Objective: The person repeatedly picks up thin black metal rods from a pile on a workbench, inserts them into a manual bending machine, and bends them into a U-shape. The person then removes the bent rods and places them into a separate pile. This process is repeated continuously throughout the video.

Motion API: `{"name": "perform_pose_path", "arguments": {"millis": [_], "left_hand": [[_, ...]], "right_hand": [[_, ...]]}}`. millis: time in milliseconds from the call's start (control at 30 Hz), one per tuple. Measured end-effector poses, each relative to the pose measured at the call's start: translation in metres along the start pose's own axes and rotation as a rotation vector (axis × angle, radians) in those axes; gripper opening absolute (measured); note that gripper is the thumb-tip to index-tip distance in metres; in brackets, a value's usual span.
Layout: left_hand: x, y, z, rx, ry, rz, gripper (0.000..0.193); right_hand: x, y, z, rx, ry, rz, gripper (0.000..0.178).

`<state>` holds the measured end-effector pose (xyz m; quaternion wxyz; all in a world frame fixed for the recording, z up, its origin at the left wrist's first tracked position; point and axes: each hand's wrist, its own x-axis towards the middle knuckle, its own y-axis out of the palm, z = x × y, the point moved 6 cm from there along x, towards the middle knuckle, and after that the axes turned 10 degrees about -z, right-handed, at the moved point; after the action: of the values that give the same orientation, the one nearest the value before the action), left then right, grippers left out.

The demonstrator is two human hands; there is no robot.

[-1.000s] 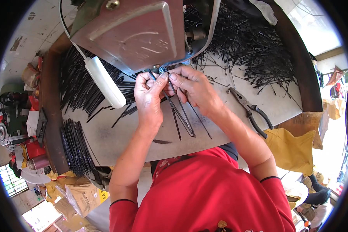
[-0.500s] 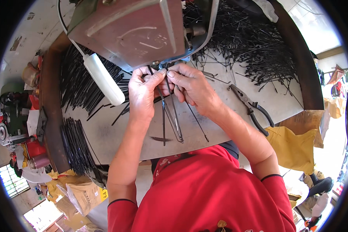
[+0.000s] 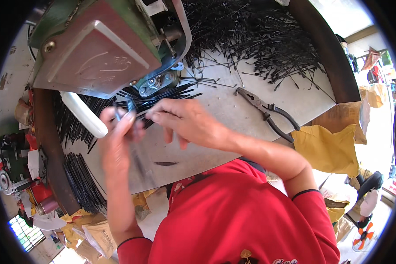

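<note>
My left hand (image 3: 118, 136), smeared by motion, is closed on thin dark rods; blurred streaks of them hang below its fingers over the table. My right hand (image 3: 187, 121) is beside it, thumb and forefinger pinched at a thin, pale-looking piece (image 3: 141, 114) that spans the small gap between the hands. Whether this piece is one of the rods I cannot tell. Just beyond the fingers lies a heap of straight black rods (image 3: 169, 94), under the head of a red-brown and green machine (image 3: 101, 57).
Pliers with dark handles (image 3: 268, 112) rest on the metal table (image 3: 198, 154) at right. Tangled bent black rods (image 3: 268, 48) pile up at the back. A white lamp tube (image 3: 84, 115) hangs left of my hands, above a rod bundle (image 3: 83, 182). A raised brown rim (image 3: 339, 66) borders the table.
Both hands have moved left, away from under the machine head, and a small gap has opened between them. The view has shifted, so the machine and table appear further left.
</note>
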<state>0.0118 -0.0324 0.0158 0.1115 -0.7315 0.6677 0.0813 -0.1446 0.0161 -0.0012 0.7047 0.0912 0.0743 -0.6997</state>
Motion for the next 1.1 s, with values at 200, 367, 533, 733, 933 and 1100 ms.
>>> {"name": "perform_pose_path", "arguments": {"millis": [200, 367, 533, 733, 933, 1100], "left_hand": [[0.024, -0.149, -0.007, 0.654, 0.276, -0.09, 0.037], [0.011, -0.109, 0.0, 0.528, 0.357, -0.022, 0.024], [-0.021, -0.001, 0.019, 0.726, 0.707, 0.145, 0.012], [-0.034, 0.023, 0.027, 0.873, 1.051, 0.087, 0.014], [-0.043, 0.023, 0.038, 0.883, 1.235, 0.082, 0.016], [-0.045, 0.025, 0.038, 0.816, 1.16, 0.057, 0.019]], "right_hand": [[0.021, -0.103, -0.003, -1.197, -0.458, -0.505, 0.01], [0.032, -0.111, 0.004, -1.466, -0.463, -0.4, 0.007], [0.022, -0.113, 0.008, -1.351, -0.539, -0.492, 0.007], [-0.014, -0.113, 0.017, -1.122, -0.613, -0.65, 0.006], [-0.028, -0.095, -0.001, -0.631, -0.442, -0.55, 0.007], [-0.03, -0.082, -0.02, -0.45, -0.229, -0.449, 0.016]]}}
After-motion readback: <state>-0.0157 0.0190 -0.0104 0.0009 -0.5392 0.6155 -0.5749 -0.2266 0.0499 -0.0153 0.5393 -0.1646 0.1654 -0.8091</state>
